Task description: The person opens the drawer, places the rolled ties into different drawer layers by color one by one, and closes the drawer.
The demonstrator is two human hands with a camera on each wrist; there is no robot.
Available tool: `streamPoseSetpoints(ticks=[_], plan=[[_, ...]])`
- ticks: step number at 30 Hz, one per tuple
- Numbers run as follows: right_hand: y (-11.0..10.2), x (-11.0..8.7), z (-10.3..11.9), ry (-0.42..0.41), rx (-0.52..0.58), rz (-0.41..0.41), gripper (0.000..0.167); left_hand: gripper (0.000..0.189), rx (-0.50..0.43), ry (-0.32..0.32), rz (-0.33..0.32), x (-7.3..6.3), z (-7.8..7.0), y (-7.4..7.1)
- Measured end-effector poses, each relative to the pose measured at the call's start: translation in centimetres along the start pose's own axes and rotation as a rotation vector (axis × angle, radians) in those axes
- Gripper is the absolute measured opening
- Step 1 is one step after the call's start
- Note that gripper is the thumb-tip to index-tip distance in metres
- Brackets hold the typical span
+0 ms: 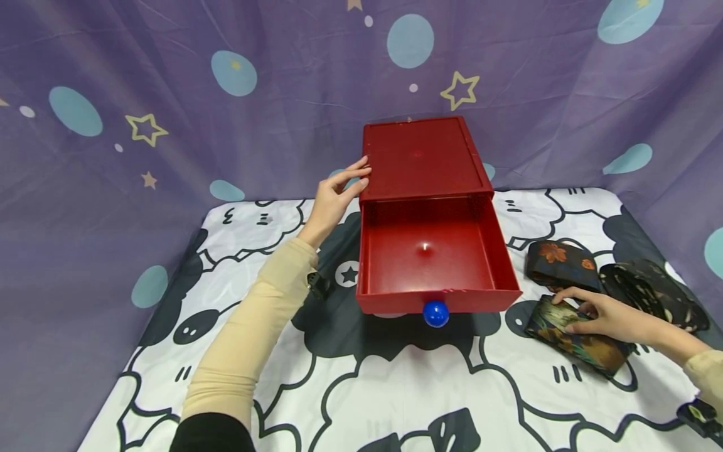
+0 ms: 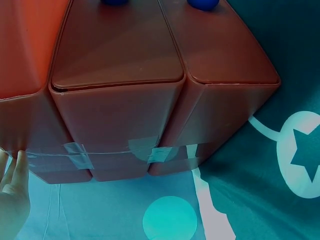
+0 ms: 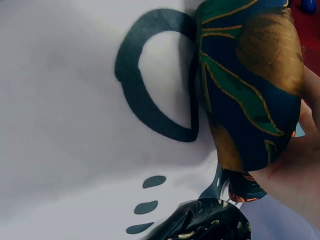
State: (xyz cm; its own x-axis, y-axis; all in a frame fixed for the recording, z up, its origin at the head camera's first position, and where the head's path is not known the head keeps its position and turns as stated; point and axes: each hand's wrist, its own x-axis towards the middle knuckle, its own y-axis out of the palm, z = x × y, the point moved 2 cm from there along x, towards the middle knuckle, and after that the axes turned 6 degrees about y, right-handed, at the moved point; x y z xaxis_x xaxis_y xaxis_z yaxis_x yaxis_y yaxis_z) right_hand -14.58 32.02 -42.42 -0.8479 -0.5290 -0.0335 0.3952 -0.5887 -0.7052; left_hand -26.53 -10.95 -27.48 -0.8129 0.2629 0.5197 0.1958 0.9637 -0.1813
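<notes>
A red drawer unit stands in the middle with its top drawer pulled out, a round blue knob on the front. My left hand rests its fingertips against the unit's left upper edge, fingers fairly straight. In the left wrist view, that hand touches the red side at the frame's edge. To the right, my right hand grips a folded necktie, multicoloured with green and gold. The right wrist view shows this necktie close up, thumb and fingers at its edge.
Beyond the right hand lie a dark folded necktie with orange flowers and a black patterned one. The unit's lower drawers are shut, with clear tape across the seams. A purple curtain hangs behind.
</notes>
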Motion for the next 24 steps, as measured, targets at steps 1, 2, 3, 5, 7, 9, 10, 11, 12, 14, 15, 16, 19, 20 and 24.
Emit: streamPoseSetpoints(ticks=[1, 2, 3, 5, 7, 9, 10, 11, 12, 14, 15, 16, 19, 20, 24], plan=[[0.0, 0.0, 0.0, -0.002, -0.009, -0.014, 0.039, 0.030, 0.000, 0.001, 0.000, 0.0, 0.0, 0.0], [0.1, 0.0, 0.1, -0.004, -0.021, -0.028, 0.039, 0.030, 0.001, 0.001, 0.000, 0.0, 0.0, 0.0], [0.1, 0.0, 0.1, -0.002, -0.032, -0.042, 0.039, 0.030, 0.001, 0.003, 0.000, 0.0, 0.0, 0.0], [0.1, 0.0, 0.2, -0.001, -0.031, -0.034, 0.040, 0.030, 0.001, 0.003, -0.001, 0.0, -0.1, 0.0], [0.1, 0.0, 0.3, 0.027, -0.019, -0.022, 0.040, 0.030, 0.002, 0.002, -0.001, 0.0, -0.1, 0.0], [0.1, 0.0, 0.4, 0.055, -0.023, -0.007, 0.041, 0.030, 0.000, 0.003, -0.001, 0.0, -0.1, 0.0], [0.1, -0.1, 0.5, 0.063, -0.021, 0.006, 0.042, 0.030, 0.000, 0.002, 0.000, 0.0, -0.1, 0.0], [0.1, -0.1, 0.5, 0.074, -0.021, 0.011, 0.043, 0.030, 0.000, 0.003, 0.001, 0.0, -0.1, 0.0], [0.1, -0.1, 0.6, 0.084, -0.022, 0.009, 0.044, 0.030, 0.000, 0.005, 0.003, 0.0, -0.1, 0.0], [0.0, -0.2, 0.7, 0.101, -0.011, 0.018, 0.046, 0.030, -0.001, 0.010, 0.004, 0.0, 0.0, 0.0], [-0.1, -0.2, 0.7, 0.111, -0.007, 0.024, 0.047, 0.030, -0.001, 0.013, 0.004, 0.0, 0.0, 0.0], [-0.1, -0.2, 0.8, 0.122, -0.002, 0.026, 0.047, 0.029, 0.000, 0.015, 0.006, 0.0, 0.0, 0.0], [-0.2, -0.2, 0.9, 0.152, 0.005, 0.021, 0.048, 0.029, 0.001, 0.019, 0.006, 0.0, 0.0, 0.0], [-0.2, -0.2, 0.9, 0.161, 0.002, 0.020, 0.048, 0.029, 0.001, 0.023, 0.007, 0.0, 0.0, 0.0], [-0.1, -0.2, 1.3, 0.199, -0.016, 0.004, 0.049, 0.029, 0.002, 0.023, 0.005, 0.0, 0.0, 0.0]])
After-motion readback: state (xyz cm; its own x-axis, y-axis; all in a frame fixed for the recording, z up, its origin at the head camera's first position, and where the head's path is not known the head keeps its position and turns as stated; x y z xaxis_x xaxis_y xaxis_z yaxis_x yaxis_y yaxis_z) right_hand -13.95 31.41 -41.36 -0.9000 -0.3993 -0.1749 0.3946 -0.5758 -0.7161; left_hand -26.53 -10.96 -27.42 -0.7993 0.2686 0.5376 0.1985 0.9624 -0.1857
